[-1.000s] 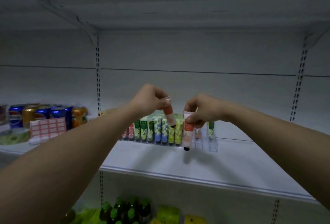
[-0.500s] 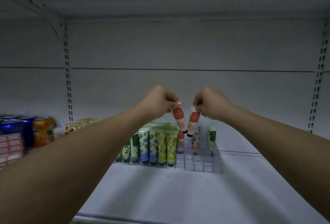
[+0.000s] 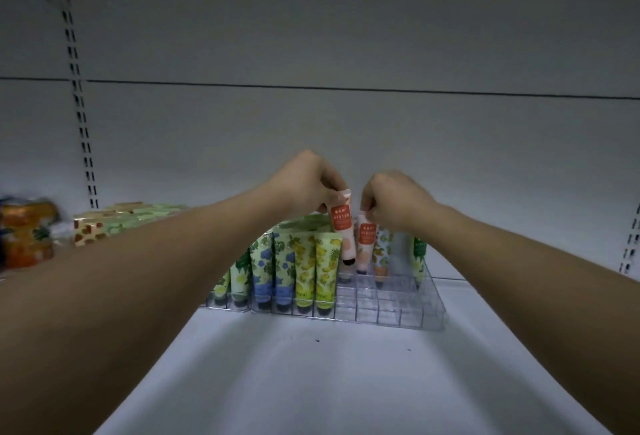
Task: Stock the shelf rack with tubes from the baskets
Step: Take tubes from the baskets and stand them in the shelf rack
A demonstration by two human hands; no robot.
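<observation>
Two peach-and-orange tubes were held cap-down over the clear rack, one in each hand.

The left hand (image 3: 304, 185) was curled round the crimped top of one peach tube (image 3: 343, 226), which was tilted slightly, its black cap just above the rack's (image 3: 391, 310) back rows. The right hand (image 3: 394, 202) was pinched on the top of a second peach tube (image 3: 366, 244), held just right of the first and lower, its cap down among the rack's back cells. The left part of the rack was filled with upright tubes: yellow lemon tubes (image 3: 315, 271), blue-flower tubes (image 3: 273, 268) and green tubes (image 3: 239, 271). Right of the held pair, an orange-patterned tube (image 3: 382, 254) and a green-topped tube (image 3: 418, 258) were stood in the rack. The rack was set on a white shelf (image 3: 311, 382). Well left of the rack, patterned boxes (image 3: 104, 223) and an orange can (image 3: 27, 237) were seen.
</observation>
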